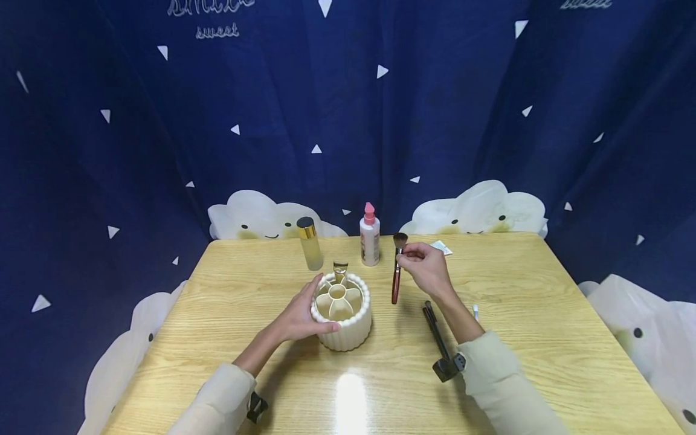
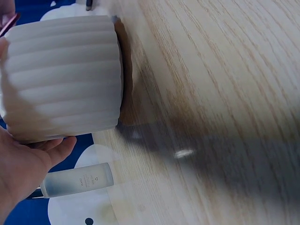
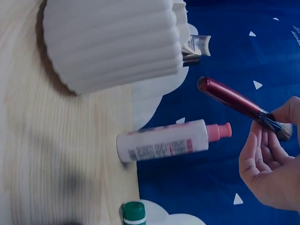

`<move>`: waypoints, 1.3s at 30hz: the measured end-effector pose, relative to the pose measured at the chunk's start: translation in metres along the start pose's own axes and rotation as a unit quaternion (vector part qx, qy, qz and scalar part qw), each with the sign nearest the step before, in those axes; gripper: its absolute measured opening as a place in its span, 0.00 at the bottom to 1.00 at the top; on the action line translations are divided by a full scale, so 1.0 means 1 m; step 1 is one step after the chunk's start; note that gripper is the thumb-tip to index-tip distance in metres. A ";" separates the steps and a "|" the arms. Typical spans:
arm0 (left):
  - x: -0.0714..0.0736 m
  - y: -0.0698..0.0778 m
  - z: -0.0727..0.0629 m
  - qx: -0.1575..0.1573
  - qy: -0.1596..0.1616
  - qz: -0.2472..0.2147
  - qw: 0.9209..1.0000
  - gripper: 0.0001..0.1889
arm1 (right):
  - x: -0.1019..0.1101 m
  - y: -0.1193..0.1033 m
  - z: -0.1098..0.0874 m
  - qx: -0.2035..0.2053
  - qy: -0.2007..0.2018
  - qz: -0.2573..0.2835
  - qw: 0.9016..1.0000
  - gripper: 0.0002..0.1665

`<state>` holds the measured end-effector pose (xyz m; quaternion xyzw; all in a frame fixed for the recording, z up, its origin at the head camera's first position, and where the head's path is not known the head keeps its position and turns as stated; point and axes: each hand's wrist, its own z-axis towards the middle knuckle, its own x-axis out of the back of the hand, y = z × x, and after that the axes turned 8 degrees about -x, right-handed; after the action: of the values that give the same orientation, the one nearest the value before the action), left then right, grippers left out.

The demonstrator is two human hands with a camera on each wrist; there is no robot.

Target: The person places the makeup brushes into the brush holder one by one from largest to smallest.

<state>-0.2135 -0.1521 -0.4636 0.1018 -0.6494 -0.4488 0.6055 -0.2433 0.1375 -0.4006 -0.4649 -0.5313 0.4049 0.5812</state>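
My left hand [image 1: 304, 311] holds a cream ribbed makeup brush holder [image 1: 350, 331] by its left side, thumb across the front below the beaded rim. The holder stands on the table, divided inside into petal-shaped compartments. A shiny metal tool [image 1: 340, 270] with a curved top, like an eyelash curler, stands in its back compartment. To the holder's right, my right hand [image 1: 426, 270] pinches a makeup brush [image 1: 396, 284] close to its dark bristles. The bristles point up and the red handle [image 3: 229, 96] hangs down, above the table and apart from the holder.
Behind the holder stand a gold-capped bottle [image 1: 311, 248] and a white bottle with a pink top [image 1: 370, 241]. Slim black brushes [image 1: 435, 329] lie beside the right forearm. A small white packet [image 1: 441, 247] lies behind the right hand. A green cap [image 3: 134, 212] shows in the right wrist view.
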 end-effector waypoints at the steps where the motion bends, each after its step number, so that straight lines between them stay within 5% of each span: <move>1: 0.000 0.000 0.000 -0.001 0.000 -0.001 1.000 0.64 | -0.003 -0.002 0.001 0.001 0.003 0.008 1.000 0.13; 20: 0.000 -0.002 0.000 -0.001 0.000 -0.003 1.000 0.65 | -0.047 -0.016 0.000 0.038 0.019 0.074 0.996 0.08; 39: 0.000 -0.003 0.000 -0.008 0.004 -0.007 1.000 0.64 | -0.069 0.007 -0.007 0.039 -0.030 -0.017 0.999 0.08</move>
<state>-0.2146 -0.1535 -0.4659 0.1036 -0.6426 -0.4574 0.6059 -0.2436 0.0716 -0.4241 -0.4207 -0.5400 0.4289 0.5894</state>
